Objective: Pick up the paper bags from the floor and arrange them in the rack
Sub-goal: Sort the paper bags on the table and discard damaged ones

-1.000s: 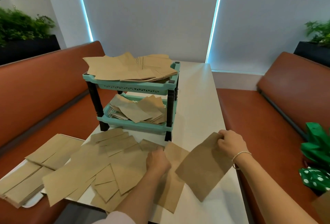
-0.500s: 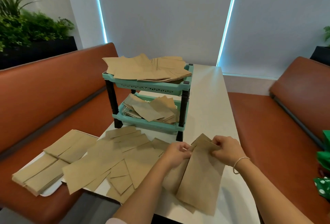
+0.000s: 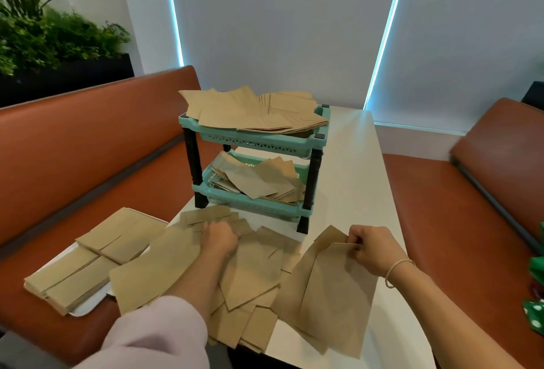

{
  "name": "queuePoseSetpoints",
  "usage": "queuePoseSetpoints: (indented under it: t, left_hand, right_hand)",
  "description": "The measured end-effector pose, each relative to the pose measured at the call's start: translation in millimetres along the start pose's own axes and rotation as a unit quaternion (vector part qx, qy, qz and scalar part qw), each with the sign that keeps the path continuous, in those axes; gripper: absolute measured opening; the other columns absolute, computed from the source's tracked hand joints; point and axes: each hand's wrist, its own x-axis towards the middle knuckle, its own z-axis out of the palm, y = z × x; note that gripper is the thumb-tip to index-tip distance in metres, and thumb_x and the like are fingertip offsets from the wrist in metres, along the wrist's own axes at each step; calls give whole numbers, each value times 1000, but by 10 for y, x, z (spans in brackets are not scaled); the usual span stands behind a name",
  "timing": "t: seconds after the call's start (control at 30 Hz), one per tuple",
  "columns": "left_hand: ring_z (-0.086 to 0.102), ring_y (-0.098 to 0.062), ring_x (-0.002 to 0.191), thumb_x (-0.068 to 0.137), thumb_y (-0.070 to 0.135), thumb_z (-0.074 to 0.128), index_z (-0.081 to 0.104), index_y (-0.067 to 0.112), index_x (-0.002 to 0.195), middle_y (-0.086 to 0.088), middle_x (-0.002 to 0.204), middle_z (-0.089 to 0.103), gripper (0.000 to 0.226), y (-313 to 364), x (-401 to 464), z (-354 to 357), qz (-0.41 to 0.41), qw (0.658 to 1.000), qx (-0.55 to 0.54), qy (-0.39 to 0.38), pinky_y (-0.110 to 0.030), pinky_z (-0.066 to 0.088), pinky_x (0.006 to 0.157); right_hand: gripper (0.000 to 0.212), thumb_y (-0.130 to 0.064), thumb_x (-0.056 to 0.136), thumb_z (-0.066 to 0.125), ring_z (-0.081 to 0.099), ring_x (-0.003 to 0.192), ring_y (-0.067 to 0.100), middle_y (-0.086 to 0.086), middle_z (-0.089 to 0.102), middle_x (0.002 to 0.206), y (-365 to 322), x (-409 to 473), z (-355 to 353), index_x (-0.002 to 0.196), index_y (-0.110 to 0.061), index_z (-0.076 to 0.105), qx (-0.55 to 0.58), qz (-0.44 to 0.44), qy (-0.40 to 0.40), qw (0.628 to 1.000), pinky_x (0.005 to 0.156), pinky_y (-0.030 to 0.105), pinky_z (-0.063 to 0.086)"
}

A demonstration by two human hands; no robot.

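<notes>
Since half a second ago the left hand (image 3: 219, 239) has left the held bag and now presses flat, fingers together, on the loose paper bags (image 3: 253, 268). Right hand (image 3: 372, 251) pinches two bags (image 3: 332, 295) near the rack (image 3: 256, 145).

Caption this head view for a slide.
Right hand pinches a brown paper bag; left hand presses loose bags before a teal two-tier rack.
</notes>
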Motion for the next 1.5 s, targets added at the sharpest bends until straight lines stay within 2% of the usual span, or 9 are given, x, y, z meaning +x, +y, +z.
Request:
queuePoseSetpoints:
  t: [0.1,0.47,0.6,0.73,0.9,1.03,1.13,1.3,1.5]
  left_hand:
    - [26,-31,138,91,44,52,43,11,135,-13,144,39,56,-152,141,-11,9,1000,19,7,-44,27,112]
    - [31,-31,129,74,47,72,44,14,134,-11,139,40,75,-152,297,-54,-22,993,116,-25,-40,29,105]
    - [37,-28,121,77,36,71,58,19,113,-9,124,53,42,-60,260,-108,-7,990,141,19,-36,32,97]
    - [43,-25,113,72,12,65,64,28,98,-4,105,60,30,81,114,-262,6,998,36,43,-37,31,94]
    - [57,-10,86,82,15,69,67,24,92,5,93,64,14,400,-313,-697,124,982,-116,-85,-26,46,76]
    - [59,-7,95,80,22,73,65,33,89,11,97,65,16,764,-782,-870,208,959,-142,-131,-27,46,86]
    - [58,-4,94,81,23,72,64,33,92,15,94,64,18,1123,-1161,-814,253,943,-163,-140,-26,44,86]
    - [61,-8,91,81,20,72,67,30,91,9,90,67,16,1771,-1688,-499,316,919,-176,-160,-22,46,80]
    - [62,-3,84,80,13,69,67,34,77,13,81,68,21,2484,-2289,131,347,885,-243,-190,-25,49,87]
  right_hand:
    - [36,0,78,51,53,73,19,-4,56,70,-22,16,7,58,-29,43,-19,-5,-7,1000,59,24,41]
    - [27,-2,84,51,50,75,15,-2,56,80,-166,126,49,71,-25,48,-51,-20,-35,998,64,19,41]
    - [28,-2,84,49,50,75,16,-2,57,80,-177,159,60,69,-26,47,-53,-18,-39,998,64,23,44]
    - [20,-3,85,50,53,77,16,-2,57,82,-181,179,54,81,-22,53,-49,-24,-35,998,73,27,50]
    - [25,-2,82,51,54,78,17,-1,59,83,-134,131,-54,77,-26,52,-35,-42,-43,998,68,25,47]
    - [38,-1,79,52,54,77,20,-2,58,80,-45,-5,-257,65,-34,39,-9,-66,-29,997,61,21,42]
    - [26,-2,78,55,52,77,21,-2,58,84,84,-153,-454,86,-26,48,28,-78,-15,996,64,25,40]
    - [59,-2,81,54,58,107,25,4,64,113,550,-475,-749,134,-24,46,25,-73,39,996,92,35,47]
    - [20,-15,81,55,55,99,29,6,53,97,1432,-904,-914,94,-20,70,-46,34,77,995,79,34,49]
